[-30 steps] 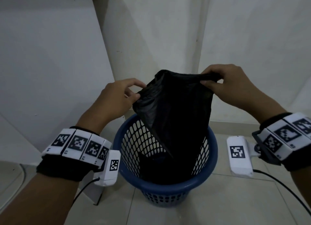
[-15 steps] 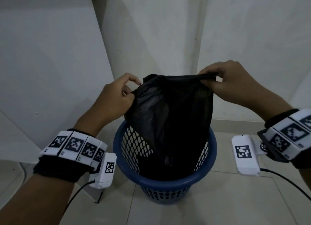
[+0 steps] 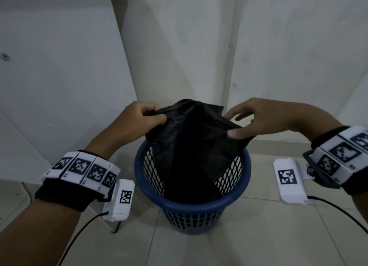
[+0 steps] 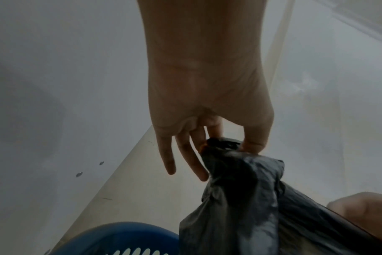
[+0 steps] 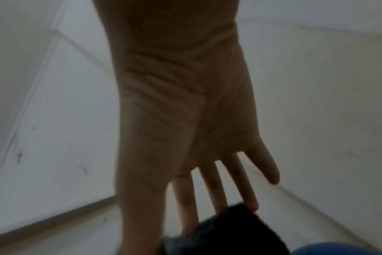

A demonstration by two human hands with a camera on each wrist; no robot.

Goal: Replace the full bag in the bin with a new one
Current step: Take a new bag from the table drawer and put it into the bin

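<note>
A corner of pale, scuffed walls (image 3: 189, 46) meets a floor of light tiles (image 3: 258, 236), and a white panel (image 3: 59, 66) leans along the left side. On the tiles, near the corner, stands a blue mesh bin (image 3: 191, 210). A black plastic bag (image 3: 195, 152) rises out of it, its lower part down inside the bin and its crumpled top lifted above the rim.

The left hand (image 3: 137, 122) pinches the bag's top edge on the left, thumb and forefinger closed on a bunched fold of the plastic; the left wrist view shows the other fingers hanging loose beside it. The right hand (image 3: 256, 118) is at the bag's right edge with its fingers spread and nearly straight, thumb on the near side of the plastic and fingertips at the far side. In the right wrist view the fingers (image 5: 218, 186) reach straight down onto the dark bag, not curled round it.

Both wrists carry bands of black-and-white marker tiles (image 3: 83, 170), each with a white camera box (image 3: 289, 183) and a black cable (image 3: 75, 238).
</note>
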